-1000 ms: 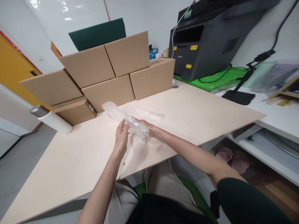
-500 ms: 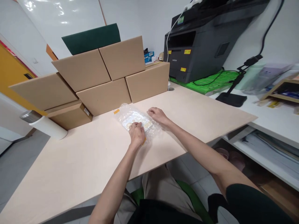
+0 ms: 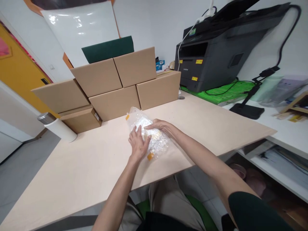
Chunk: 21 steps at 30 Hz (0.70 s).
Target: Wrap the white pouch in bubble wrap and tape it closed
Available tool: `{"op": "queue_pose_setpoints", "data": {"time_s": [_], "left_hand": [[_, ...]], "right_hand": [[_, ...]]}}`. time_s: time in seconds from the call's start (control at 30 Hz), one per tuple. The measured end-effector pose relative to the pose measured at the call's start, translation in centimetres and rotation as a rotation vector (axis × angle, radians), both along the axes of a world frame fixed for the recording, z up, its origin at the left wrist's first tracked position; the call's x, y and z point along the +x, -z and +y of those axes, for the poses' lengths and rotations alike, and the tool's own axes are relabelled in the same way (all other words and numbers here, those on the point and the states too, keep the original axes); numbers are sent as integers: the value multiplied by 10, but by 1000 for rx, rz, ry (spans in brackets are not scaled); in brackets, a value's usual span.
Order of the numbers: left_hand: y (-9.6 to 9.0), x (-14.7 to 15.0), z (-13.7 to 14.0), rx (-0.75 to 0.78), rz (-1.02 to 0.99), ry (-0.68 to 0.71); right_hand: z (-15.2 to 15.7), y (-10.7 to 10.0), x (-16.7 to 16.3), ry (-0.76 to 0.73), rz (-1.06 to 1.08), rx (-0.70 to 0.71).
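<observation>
A clear bubble-wrap sheet (image 3: 157, 146) lies on the wooden table around a flat, pale item with yellowish patches. The wrap covers most of that item, so its kind cannot be told. Spread fingers of my left hand (image 3: 138, 143) rest on the left side of the wrap. From the right, my right hand (image 3: 161, 125) reaches over the wrap, its fingers stretched toward the left hand and pressing on the plastic. Orange tape (image 3: 150, 156) sticks to the near corner of the wrap, and another orange piece (image 3: 127, 117) marks the far left corner.
Stacked cardboard boxes (image 3: 115, 101) line the back of the table, topped by a dark green box (image 3: 108, 49). A white bottle (image 3: 60, 128) stands tilted in view at the left. To the right are a printer (image 3: 211, 54) and a black stand (image 3: 247, 109).
My right hand has moved left onto the wrap, over the pale item. My left hand's fingers have spread from a bunched pose. The wrap now covers more of the item, and the view has shifted.
</observation>
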<state>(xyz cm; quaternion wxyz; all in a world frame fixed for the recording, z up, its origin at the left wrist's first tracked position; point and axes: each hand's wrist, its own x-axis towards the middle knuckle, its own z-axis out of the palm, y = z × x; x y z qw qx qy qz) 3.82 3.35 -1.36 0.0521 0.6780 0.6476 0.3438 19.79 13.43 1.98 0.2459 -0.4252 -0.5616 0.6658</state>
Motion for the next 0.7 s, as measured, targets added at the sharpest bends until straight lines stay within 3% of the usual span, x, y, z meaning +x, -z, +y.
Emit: {"op": "queue_pose_setpoints", "data": {"time_s": [0.07, 0.13, 0.23, 0.3, 0.37, 0.5, 0.63, 0.7], "left_hand": [[-17, -17, -2, 31, 19, -30], [-37, -38, -3, 5, -62, 28], [-61, -68, -10, -169, -423, 296], [-68, -83, -18, -336, -712, 414], [-67, -94, -26, -445, -947, 445], [-54, -106, -38, -453, -1267, 460], [-45, -100, -48, -462, -1386, 605], [-43, -90, -49, -406, -1384, 559]], "right_hand": [[-17, -6, 3, -140, 156, -15], [-34, -13, 4, -222, 255, 25], [-53, -22, 3, -239, 351, 100], [-60, -27, -1, -208, 381, 125], [-64, -28, -7, -159, 409, 138], [-65, -23, -23, 49, 540, 162], [-59, -3, -40, 219, 678, 47], [-54, 9, -49, 243, 677, -36]]}}
